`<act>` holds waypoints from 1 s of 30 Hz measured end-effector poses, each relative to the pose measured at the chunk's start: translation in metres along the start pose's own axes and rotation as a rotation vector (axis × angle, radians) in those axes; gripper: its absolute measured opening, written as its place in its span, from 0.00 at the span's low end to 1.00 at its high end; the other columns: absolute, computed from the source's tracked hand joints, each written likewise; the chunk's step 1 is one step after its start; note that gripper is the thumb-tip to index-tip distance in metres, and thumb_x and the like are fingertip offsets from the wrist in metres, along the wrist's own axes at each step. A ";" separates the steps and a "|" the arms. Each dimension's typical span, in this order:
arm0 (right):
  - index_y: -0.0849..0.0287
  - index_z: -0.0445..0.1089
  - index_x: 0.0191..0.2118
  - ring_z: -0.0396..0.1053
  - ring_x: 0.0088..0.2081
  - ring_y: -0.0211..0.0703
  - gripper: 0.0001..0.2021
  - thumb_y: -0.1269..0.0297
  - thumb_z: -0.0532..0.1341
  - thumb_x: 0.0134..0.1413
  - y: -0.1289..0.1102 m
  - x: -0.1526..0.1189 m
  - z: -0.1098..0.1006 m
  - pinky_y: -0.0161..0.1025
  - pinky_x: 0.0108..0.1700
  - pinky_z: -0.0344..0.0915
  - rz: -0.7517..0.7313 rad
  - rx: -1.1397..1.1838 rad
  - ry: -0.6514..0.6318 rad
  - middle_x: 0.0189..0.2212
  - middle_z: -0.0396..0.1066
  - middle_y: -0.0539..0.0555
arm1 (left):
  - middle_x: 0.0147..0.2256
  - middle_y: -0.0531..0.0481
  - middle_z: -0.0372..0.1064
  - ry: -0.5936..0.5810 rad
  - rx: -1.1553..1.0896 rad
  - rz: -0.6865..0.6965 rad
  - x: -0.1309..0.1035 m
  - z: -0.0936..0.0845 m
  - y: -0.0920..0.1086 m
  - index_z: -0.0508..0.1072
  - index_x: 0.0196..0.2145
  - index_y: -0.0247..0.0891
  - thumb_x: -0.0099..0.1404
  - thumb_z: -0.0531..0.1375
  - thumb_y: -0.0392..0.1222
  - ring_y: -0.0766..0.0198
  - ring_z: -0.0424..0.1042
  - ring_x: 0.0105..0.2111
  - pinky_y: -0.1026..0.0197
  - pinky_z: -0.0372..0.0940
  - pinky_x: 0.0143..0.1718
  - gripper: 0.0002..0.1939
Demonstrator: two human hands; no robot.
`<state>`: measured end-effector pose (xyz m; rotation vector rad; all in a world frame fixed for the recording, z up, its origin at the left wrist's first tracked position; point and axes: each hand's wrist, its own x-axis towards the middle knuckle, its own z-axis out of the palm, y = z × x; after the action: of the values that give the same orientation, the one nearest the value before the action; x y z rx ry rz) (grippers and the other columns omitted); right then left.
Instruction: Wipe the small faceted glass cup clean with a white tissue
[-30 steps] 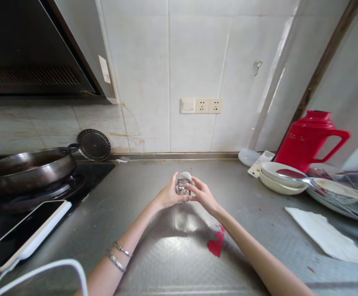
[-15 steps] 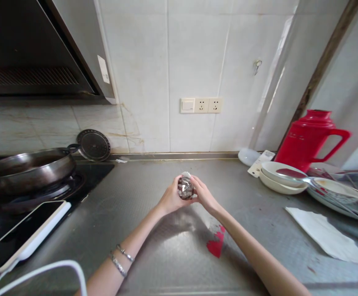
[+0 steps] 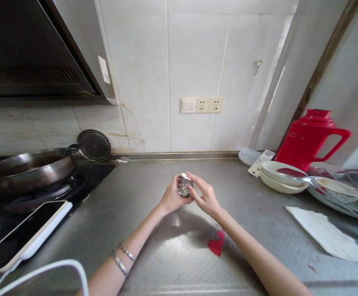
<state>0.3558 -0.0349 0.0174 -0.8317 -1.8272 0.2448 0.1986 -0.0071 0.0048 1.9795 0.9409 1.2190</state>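
Note:
Over the middle of the counter, my left hand (image 3: 172,197) is wrapped round the left side and bottom of a small, shiny, roundish package (image 3: 183,187). It looks dark and grey, with glare on its clear surface and a pale edge at the top; what it contains I cannot make out. My right hand (image 3: 206,196) is at its right side, the thumb on its front and the fingertips at its top edge. Below my right forearm a ragged red patch (image 3: 216,243) shows on the counter.
A metal pan (image 3: 34,170) stands on the stove at left, near a phone (image 3: 25,234) with a white cable (image 3: 58,263). To the right are a red thermos jug (image 3: 305,139), stacked bowls (image 3: 280,186), and a white paper sheet (image 3: 329,236) on the grey counter (image 3: 129,189).
My right hand has shifted from the package's side: its thumb now lies on the front and its fingers reach the top edge. My left hand keeps its hold.

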 end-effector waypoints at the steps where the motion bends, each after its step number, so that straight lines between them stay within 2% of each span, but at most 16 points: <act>1: 0.52 0.66 0.55 0.64 0.58 0.49 0.18 0.61 0.55 0.60 0.000 -0.001 0.000 0.50 0.60 0.60 -0.017 0.001 0.009 0.55 0.68 0.56 | 0.43 0.45 0.71 0.007 0.002 0.007 0.000 0.000 -0.001 0.56 0.52 0.39 0.46 0.69 0.43 0.60 0.74 0.38 0.60 0.67 0.39 0.38; 5: 0.52 0.71 0.50 0.67 0.55 0.49 0.15 0.62 0.54 0.60 0.000 -0.002 0.002 0.49 0.58 0.63 -0.018 -0.006 0.055 0.51 0.71 0.54 | 0.43 0.47 0.71 0.030 0.049 0.023 -0.001 0.002 -0.004 0.56 0.51 0.41 0.45 0.70 0.43 0.59 0.73 0.39 0.59 0.67 0.40 0.39; 9: 0.52 0.74 0.46 0.74 0.44 0.50 0.14 0.60 0.53 0.61 -0.001 0.001 0.003 0.46 0.47 0.70 0.133 0.016 0.127 0.44 0.76 0.54 | 0.43 0.46 0.71 0.015 0.120 0.011 -0.003 0.002 -0.003 0.57 0.52 0.41 0.42 0.71 0.44 0.56 0.72 0.40 0.56 0.67 0.42 0.42; 12: 0.53 0.75 0.44 0.76 0.38 0.50 0.14 0.58 0.54 0.60 -0.002 0.004 0.002 0.43 0.41 0.71 0.226 0.068 0.126 0.40 0.78 0.53 | 0.44 0.47 0.71 -0.013 0.129 0.008 -0.004 0.000 -0.001 0.57 0.53 0.43 0.42 0.71 0.42 0.55 0.72 0.42 0.55 0.66 0.44 0.43; 16: 0.53 0.76 0.43 0.76 0.40 0.52 0.14 0.57 0.56 0.59 -0.002 0.004 0.001 0.45 0.43 0.71 0.246 0.101 0.117 0.40 0.78 0.53 | 0.46 0.46 0.70 -0.007 0.183 0.023 -0.005 -0.002 -0.001 0.58 0.53 0.44 0.40 0.71 0.42 0.52 0.71 0.44 0.54 0.65 0.45 0.43; 22: 0.50 0.74 0.47 0.70 0.52 0.51 0.14 0.61 0.56 0.58 -0.006 0.001 0.002 0.50 0.56 0.65 0.077 0.089 0.096 0.48 0.74 0.51 | 0.44 0.47 0.71 0.010 0.117 0.029 -0.001 0.000 -0.002 0.59 0.51 0.42 0.43 0.71 0.42 0.57 0.72 0.41 0.57 0.66 0.43 0.39; 25: 0.49 0.74 0.47 0.70 0.53 0.50 0.14 0.61 0.57 0.58 -0.008 0.001 0.000 0.52 0.59 0.62 0.047 0.119 0.056 0.48 0.74 0.51 | 0.45 0.46 0.71 0.052 0.044 -0.005 0.000 0.002 -0.003 0.59 0.51 0.41 0.42 0.71 0.41 0.58 0.72 0.42 0.57 0.66 0.44 0.40; 27: 0.50 0.75 0.46 0.70 0.52 0.51 0.13 0.59 0.57 0.58 -0.008 0.002 0.000 0.52 0.58 0.63 0.078 0.137 0.071 0.47 0.74 0.51 | 0.44 0.46 0.71 0.044 0.030 -0.016 -0.001 0.003 -0.001 0.59 0.51 0.41 0.42 0.71 0.41 0.58 0.72 0.42 0.57 0.66 0.43 0.40; 30: 0.52 0.76 0.43 0.73 0.47 0.54 0.13 0.57 0.57 0.58 -0.005 0.005 0.000 0.50 0.51 0.68 0.223 0.184 0.139 0.44 0.76 0.53 | 0.44 0.48 0.71 0.007 0.070 0.011 -0.003 0.004 0.002 0.59 0.53 0.42 0.41 0.72 0.41 0.57 0.72 0.42 0.56 0.66 0.45 0.42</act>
<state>0.3525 -0.0353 0.0233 -0.8989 -1.5574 0.4786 0.2014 -0.0116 0.0035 2.0388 0.9902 1.2143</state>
